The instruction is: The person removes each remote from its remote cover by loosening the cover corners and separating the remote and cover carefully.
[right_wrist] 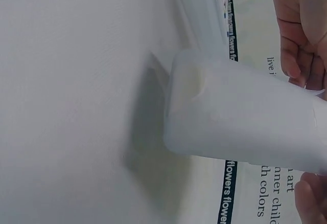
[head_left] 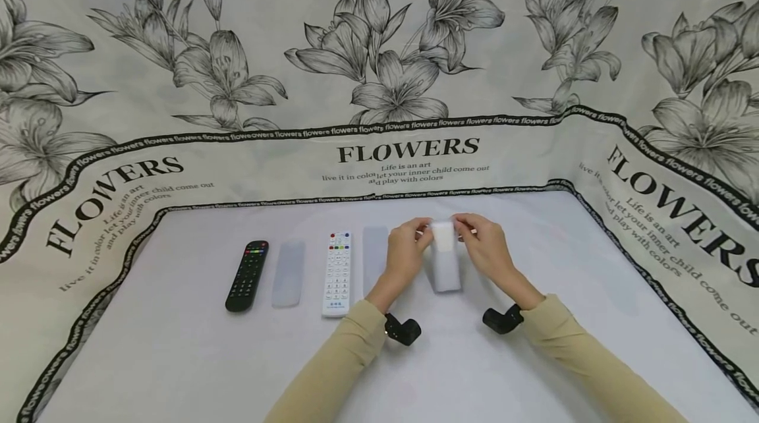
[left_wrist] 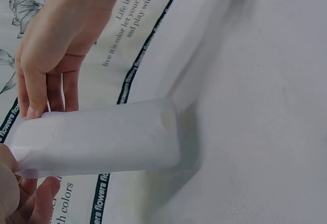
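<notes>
Both hands pinch the far end of a translucent silicone sleeve (head_left: pixel 447 273) with a white remote control (head_left: pixel 443 236) in it. My left hand (head_left: pixel 406 250) has thumb and fingers at the far left corner. On the far right corner, my right hand (head_left: pixel 487 248) does the same. The sleeve's rounded near end points toward me, close over the table, with its shadow beside it in both wrist views. In the left wrist view, the right hand (left_wrist: pixel 56 55) shows with its fingers at the sleeve's edge. Most of the remote's face is hidden by the sleeve.
Left of the hands lie a black remote (head_left: pixel 246 277), a flat translucent sleeve (head_left: pixel 288 274), a white remote with many buttons (head_left: pixel 337 275) and another translucent sleeve (head_left: pixel 375 248), partly behind the left hand. A flower-printed cloth (head_left: pixel 409 166) walls the white table (head_left: pixel 178 357) at the back and sides.
</notes>
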`<state>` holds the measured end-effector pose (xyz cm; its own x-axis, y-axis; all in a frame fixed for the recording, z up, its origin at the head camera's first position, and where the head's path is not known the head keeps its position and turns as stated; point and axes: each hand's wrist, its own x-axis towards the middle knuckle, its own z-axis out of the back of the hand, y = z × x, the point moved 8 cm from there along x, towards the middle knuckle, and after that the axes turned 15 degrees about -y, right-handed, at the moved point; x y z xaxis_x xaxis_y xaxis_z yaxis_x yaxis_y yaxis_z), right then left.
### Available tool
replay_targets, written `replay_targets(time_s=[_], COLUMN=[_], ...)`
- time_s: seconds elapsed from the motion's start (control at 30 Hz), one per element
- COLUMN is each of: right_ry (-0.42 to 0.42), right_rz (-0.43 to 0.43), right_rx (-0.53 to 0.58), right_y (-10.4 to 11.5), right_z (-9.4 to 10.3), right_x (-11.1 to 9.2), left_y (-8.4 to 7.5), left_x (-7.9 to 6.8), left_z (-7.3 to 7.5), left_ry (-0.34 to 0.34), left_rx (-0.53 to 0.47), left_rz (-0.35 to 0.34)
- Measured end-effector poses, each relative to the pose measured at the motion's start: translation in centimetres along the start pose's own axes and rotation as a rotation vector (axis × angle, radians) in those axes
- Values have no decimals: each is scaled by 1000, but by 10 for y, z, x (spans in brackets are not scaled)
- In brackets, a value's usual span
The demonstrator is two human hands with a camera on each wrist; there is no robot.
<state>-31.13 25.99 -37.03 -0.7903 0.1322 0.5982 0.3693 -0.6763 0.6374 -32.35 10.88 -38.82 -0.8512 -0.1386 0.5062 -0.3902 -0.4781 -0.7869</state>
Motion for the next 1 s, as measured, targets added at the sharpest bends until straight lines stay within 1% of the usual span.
replay_targets(time_s=[0.1, 0.27, 0.37, 0.53, 0.7, 0.87, 1.0], right_ry=[13, 47, 69, 119, 184, 225, 255], right_rz=[-41, -92, -93, -90, -119, -148, -187], right_rx=[32, 95, 114, 101, 102, 136, 159], right_y=[-1, -4, -3, -2, -3, -6, -11], right_z=[-1, -3, -3, -2, -1, -1, -1], right_x=[0, 0, -1, -2, -2, -4, -5], left_y=[-1, -1, -1, -2, -2, 0, 2], left_x=[1, 3, 3, 2, 1, -2, -3], left_z=[3, 5, 6, 5, 3, -2, -4], left_ry=[-5, 26, 45, 65, 123, 192, 208], left_rx=[-24, -67, -66, -60, -59, -71, -106], left_rz=[15, 68, 76, 75, 97, 143, 165])
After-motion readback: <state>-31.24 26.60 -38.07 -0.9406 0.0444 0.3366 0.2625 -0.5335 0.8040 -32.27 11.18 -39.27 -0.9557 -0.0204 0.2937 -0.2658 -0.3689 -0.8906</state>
